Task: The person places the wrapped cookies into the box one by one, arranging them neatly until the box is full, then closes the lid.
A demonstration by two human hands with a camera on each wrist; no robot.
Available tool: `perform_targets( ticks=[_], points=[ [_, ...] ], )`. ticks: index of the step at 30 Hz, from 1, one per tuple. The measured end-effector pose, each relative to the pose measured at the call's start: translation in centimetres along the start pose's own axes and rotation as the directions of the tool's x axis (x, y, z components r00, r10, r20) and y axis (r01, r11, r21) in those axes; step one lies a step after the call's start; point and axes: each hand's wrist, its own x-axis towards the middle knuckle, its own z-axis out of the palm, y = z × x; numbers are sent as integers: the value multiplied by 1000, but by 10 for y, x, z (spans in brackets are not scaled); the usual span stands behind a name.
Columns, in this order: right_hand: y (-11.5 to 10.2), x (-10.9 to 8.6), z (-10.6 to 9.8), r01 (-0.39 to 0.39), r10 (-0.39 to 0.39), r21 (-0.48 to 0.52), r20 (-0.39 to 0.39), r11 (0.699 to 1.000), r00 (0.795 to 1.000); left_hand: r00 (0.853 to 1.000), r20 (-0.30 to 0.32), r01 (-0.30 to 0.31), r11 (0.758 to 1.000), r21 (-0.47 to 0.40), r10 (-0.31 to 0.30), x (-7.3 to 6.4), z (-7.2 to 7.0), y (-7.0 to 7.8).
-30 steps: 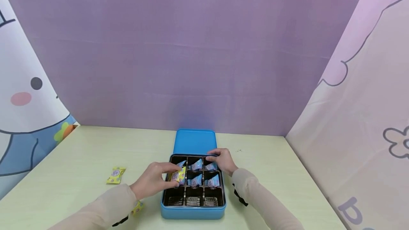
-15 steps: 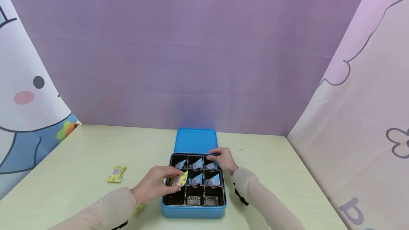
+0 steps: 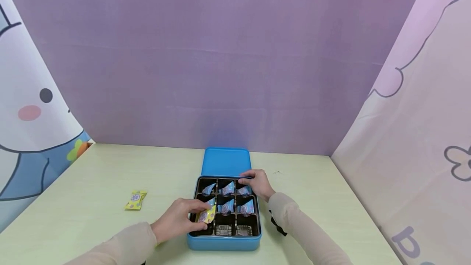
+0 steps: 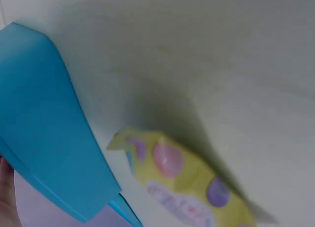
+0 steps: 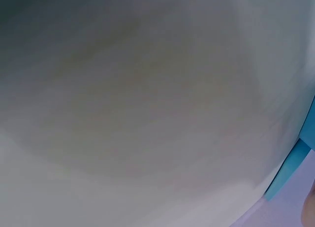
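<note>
In the head view a blue box (image 3: pixel 224 243) with a black divided tray holds blue-wrapped candies (image 3: pixel 227 206) in its back and middle rows. My left hand (image 3: pixel 180 218) pinches a yellow-wrapped candy (image 3: pixel 207 215) between thumb and fingers over the front left compartment, overlapping the middle left one. My right hand (image 3: pixel 260 185) grips the box's far right corner, with the thumb inside the rim. Fingers (image 4: pixel 7 202) of my left hand show at the edge of the left wrist view. In the right wrist view only part of the right hand (image 5: pixel 309 207) appears.
Behind the box lies its blue lid (image 3: pixel 226 161). One yellow candy (image 3: pixel 135 200) rests on the table to the left. Another yellow candy (image 4: pixel 182 182) lies beside the box, under my left wrist. A purple cloth (image 3: pixel 220 60) backs the table.
My left hand has moved the yellow candy toward the front, from the middle left compartment to over the front left one. My right hand stays at the box's corner.
</note>
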Motion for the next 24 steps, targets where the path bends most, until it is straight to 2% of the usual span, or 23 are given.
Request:
perform_targets(
  ticks=[5, 12, 16, 24],
  points=[
    [1, -1, -2, 0, 0, -5, 4, 1000, 1000, 1000, 30, -1, 1000, -10, 1, -3, 4, -4],
    [0, -2, -2, 35, -35, 8, 4, 999, 999, 999, 49, -23, 999, 42, 21, -3, 3, -1],
    [4, 0, -1, 36, -36, 3, 4, 999, 999, 998, 70, -6, 998, 57, 2, -2, 2, 1],
    [2, 0, -1, 24, -24, 12, 4, 1000, 1000, 991, 130, 15, 988, 154, -35, 5, -2, 5]
  ],
)
